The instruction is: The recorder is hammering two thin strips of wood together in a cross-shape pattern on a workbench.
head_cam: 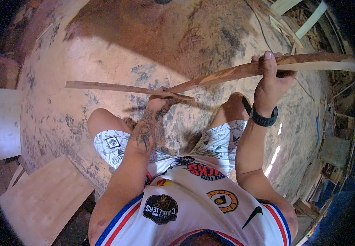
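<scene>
In the head view, my left hand is closed around a short, narrow wooden strip and the near end of a long wooden strip; the two pieces cross at that hand. The short strip reaches out to the left and a little past the hand on the right. Farther along the long strip, my right hand grips it with the thumb on top. A pale wooden strip lies against the long one beyond the right hand. How the fingers wrap beneath the wood is hidden.
Below the hands is a worn, stained floor. Flat panels and a pale board lie at the left. Wooden offcuts are at the upper right, a dark cable near them. Wooden frames and clutter line the right edge.
</scene>
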Available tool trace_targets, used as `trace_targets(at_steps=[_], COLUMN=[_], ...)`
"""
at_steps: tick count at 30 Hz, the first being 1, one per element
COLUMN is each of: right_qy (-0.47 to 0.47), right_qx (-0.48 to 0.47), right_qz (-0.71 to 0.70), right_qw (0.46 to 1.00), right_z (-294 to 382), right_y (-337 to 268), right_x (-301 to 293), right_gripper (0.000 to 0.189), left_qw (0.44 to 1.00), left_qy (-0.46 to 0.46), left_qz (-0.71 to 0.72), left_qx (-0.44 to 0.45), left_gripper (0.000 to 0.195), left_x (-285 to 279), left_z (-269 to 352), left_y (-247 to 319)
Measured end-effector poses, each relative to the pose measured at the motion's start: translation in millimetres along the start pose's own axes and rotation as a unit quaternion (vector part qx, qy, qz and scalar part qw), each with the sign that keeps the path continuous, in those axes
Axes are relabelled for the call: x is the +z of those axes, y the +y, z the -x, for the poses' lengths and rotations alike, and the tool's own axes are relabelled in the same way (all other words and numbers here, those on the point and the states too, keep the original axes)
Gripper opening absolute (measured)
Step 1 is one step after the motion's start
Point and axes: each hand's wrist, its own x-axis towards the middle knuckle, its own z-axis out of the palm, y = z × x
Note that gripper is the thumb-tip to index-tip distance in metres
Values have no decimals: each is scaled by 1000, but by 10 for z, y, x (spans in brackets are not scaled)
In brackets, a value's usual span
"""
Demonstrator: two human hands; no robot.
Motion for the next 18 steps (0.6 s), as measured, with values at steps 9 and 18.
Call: trace_targets(at_steps=[9,18], right_qy=[14,16], right_qx=[-19,2], right_qz=[8,15], right_qw=[1000,1000], right_z=[-17,-41], right_y=[3,20], right_x=[20,3], right_gripper=[29,32], left_qw=[998,997], left_qy=[39,43], left_qz=[10,-7], left_qx=[56,61], left_gripper=[26,26], left_x=[-9,-17], left_z=[22,3], left_y=[50,-147])
